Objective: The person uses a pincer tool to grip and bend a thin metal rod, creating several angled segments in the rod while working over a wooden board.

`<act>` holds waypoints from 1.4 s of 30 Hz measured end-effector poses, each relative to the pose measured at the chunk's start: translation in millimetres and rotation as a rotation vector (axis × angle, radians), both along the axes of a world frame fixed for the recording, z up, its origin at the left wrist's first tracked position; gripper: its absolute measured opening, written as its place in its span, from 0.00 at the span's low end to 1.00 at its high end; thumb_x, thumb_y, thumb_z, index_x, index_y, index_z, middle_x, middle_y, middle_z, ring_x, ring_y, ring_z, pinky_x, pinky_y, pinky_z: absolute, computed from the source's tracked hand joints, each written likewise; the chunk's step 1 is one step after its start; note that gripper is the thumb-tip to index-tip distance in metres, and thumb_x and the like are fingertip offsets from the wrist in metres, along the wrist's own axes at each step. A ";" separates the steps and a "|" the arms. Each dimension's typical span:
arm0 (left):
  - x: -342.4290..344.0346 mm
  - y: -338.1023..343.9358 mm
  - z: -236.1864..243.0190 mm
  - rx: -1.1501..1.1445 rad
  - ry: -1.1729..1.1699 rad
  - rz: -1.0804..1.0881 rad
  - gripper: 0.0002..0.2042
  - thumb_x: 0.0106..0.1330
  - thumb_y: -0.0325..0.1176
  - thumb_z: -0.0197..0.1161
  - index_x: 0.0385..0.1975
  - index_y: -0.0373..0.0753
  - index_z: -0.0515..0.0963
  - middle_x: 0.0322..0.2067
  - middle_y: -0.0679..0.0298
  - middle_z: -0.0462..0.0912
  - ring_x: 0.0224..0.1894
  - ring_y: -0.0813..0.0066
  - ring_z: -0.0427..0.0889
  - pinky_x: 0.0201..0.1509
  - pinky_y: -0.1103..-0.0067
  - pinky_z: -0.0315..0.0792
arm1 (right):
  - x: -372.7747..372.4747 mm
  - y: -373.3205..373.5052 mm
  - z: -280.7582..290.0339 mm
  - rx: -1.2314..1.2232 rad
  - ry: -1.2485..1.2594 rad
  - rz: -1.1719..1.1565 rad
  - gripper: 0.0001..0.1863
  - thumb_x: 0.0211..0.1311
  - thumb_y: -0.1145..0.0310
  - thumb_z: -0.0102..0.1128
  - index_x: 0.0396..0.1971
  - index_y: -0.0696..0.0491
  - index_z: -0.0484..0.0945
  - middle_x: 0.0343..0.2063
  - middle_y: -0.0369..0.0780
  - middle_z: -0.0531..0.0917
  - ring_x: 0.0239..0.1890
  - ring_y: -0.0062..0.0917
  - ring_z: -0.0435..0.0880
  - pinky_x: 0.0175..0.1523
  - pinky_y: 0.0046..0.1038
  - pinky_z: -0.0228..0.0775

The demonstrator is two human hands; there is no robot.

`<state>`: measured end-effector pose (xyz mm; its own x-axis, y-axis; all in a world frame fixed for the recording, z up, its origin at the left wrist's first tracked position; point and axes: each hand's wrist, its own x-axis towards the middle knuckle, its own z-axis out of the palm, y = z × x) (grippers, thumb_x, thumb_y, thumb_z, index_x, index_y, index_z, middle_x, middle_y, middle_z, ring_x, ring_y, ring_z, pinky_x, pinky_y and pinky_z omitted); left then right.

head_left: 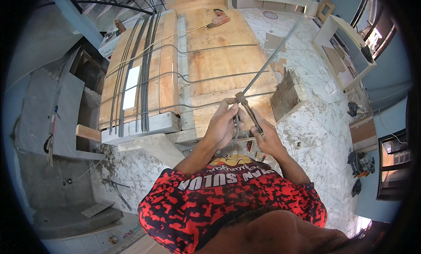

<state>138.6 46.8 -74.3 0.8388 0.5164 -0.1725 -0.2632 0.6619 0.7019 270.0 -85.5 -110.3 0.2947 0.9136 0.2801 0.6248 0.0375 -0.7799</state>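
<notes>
My right hand [268,137] is closed round the handle of a rusty steel bar-bending tool [250,110]. The tool's head sits on a thin grey steel rod [258,75], which slants up and away to the right. With my left hand [222,127] I grip the rod's lower part just beside that head. A curved length of rod shows below the left fingers. On the plywood-topped bench [219,56] in front of me lie several similar bent rods [210,80], each with a kink near its middle. Bundled straight rods [147,65] rest across the bench's left part.
A red power drill [219,18] lies at the bench's far end, its cord running left. A dirty block [287,95] stands against the bench's right side. A white shelf frame [322,34] is at the far right on the stained tile floor [324,135]. A timber end [88,133] juts out left.
</notes>
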 end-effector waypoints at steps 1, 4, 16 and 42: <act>-2.9 -3.0 1.1 0.035 0.012 -0.044 0.10 0.72 0.39 0.47 0.43 0.41 0.68 0.29 0.63 0.75 0.24 0.77 0.73 0.26 0.83 0.67 | -1.4 1.2 2.7 0.047 -0.013 -0.012 0.31 0.61 0.76 0.53 0.65 0.54 0.57 0.40 0.53 0.76 0.42 0.44 0.77 0.48 0.36 0.68; -16.3 -11.9 -11.8 0.179 0.006 -0.196 0.15 0.72 0.42 0.47 0.47 0.36 0.67 0.33 0.60 0.77 0.24 0.76 0.75 0.26 0.82 0.69 | -4.8 -3.2 8.2 -0.007 0.052 -0.040 0.31 0.61 0.77 0.52 0.65 0.55 0.57 0.43 0.52 0.76 0.44 0.43 0.78 0.50 0.35 0.68; -34.3 -13.4 -5.5 0.085 0.009 -0.415 0.17 0.73 0.48 0.41 0.38 0.37 0.65 0.20 0.56 0.79 0.10 0.76 0.72 0.10 0.85 0.63 | 35.9 -13.0 8.7 0.010 -0.217 0.014 0.34 0.57 0.75 0.56 0.65 0.51 0.58 0.36 0.50 0.75 0.39 0.44 0.75 0.45 0.37 0.68; -39.6 4.0 46.9 -0.146 -0.305 -0.569 0.18 0.75 0.48 0.34 0.39 0.40 0.65 0.08 0.77 0.55 0.04 0.88 0.51 0.07 0.87 0.47 | 20.2 -16.2 75.1 -0.203 0.116 0.201 0.39 0.53 0.75 0.55 0.67 0.53 0.53 0.18 0.36 0.70 0.24 0.19 0.67 0.35 0.22 0.65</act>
